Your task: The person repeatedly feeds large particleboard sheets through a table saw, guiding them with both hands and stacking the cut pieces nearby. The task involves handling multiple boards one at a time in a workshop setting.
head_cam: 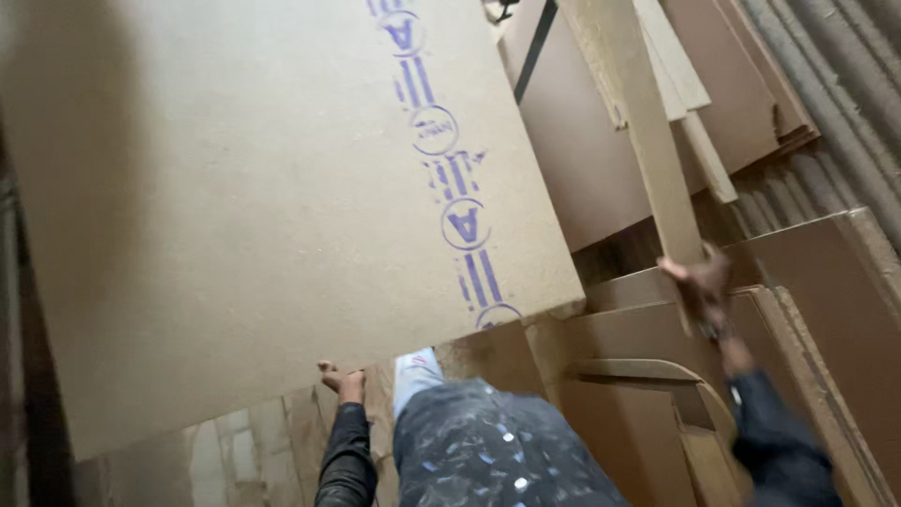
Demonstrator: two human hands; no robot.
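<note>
Particleboard sheet [253, 207], large, pale and tan, fills the left and centre of the view, tilted with its lower edge running up from lower left to right; a line of purple stamped marks [450, 178] crosses its face near its right edge, and shadow darkens its left side. Below that lower edge the left hand [340, 380] reaches up in a dark sleeve; its fingers curl together under the edge of the sheet, gripping it from beneath. Just right of the hand a leg in dark, paint-flecked trousers [488, 446] and a light shoe tip [413, 361] stand on a floor of brown board offcuts [253, 446]. Further right, a narrow strip of particleboard [652, 160] rises steeply toward the top of the view; the right hand [702, 286], blurred, is closed around its lower end, the arm in a dark blue sleeve. Behind the strip lean more brown boards [582, 141], and brown panels [817, 310] stand around the right hand; a corrugated metal wall [845, 103] runs down the far right.
</note>
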